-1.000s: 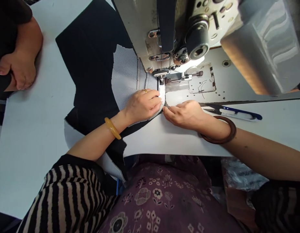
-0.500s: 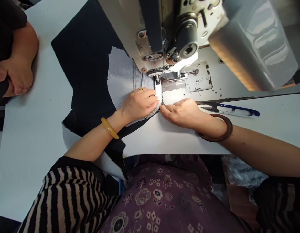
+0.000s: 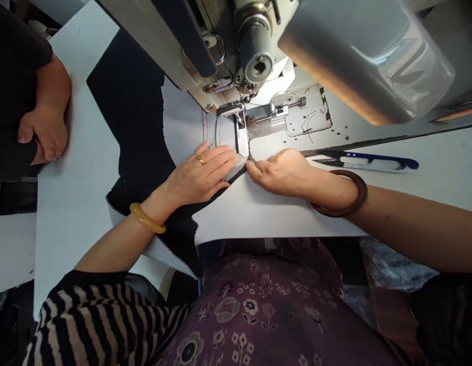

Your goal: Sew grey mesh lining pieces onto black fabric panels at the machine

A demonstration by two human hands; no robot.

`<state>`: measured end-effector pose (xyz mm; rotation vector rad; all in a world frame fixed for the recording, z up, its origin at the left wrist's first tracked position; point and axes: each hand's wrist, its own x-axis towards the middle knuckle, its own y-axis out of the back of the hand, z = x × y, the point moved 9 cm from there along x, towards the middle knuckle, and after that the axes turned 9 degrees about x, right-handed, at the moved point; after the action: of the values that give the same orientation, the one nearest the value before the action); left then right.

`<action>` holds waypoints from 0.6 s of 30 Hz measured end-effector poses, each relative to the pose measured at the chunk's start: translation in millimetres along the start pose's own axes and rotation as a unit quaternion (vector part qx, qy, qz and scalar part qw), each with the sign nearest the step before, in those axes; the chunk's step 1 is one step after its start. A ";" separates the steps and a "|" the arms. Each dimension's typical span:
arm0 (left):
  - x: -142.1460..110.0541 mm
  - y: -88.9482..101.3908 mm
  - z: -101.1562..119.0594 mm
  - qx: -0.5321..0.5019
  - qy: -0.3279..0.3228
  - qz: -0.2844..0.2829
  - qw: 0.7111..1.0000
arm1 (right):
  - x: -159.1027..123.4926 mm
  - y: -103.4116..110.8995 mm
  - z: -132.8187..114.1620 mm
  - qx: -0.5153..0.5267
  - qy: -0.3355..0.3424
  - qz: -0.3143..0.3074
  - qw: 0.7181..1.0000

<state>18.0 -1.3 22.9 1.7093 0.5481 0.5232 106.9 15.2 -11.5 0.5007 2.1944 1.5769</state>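
Observation:
My left hand [image 3: 200, 175] lies flat, fingers stretched out, pressing a grey fabric piece [image 3: 182, 124] onto the bed of a sewing machine [image 3: 236, 56]. The fingertips reach almost to the presser foot [image 3: 239, 119]. My right hand [image 3: 284, 173] is curled, pinching the near edge of the grey fabric just right of the left fingertips. A large black fabric [image 3: 133, 112] lies under and left of the grey piece, draping over the table's front edge.
Blue-handled thread snips [image 3: 367, 161] lie on the white table [image 3: 76, 168] right of my right hand. Another person's hand [image 3: 45, 129] rests at the table's left edge. The machine head overhangs the sewing area.
My left fingers have straightened from curled to flat and slid a little toward me. The view has tilted, so the machine head looms lower. The right hand keeps its pinch.

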 end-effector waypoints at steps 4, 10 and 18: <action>8.3 -1.2 -1.9 0.007 -0.002 0.018 1.000 | 0.9 0.2 0.8 -0.011 -0.002 0.012 1.000; 25.3 3.7 4.0 0.071 -0.005 0.008 0.997 | -4.4 4.1 -1.4 0.001 0.046 0.117 0.992; 38.3 0.2 -18.6 -0.041 0.129 -0.059 0.989 | -4.6 15.8 4.9 -0.008 -0.037 0.187 0.982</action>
<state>36.8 36.5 28.6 1.5298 0.7973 0.6776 114.3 21.6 2.6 0.9979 2.1182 1.7227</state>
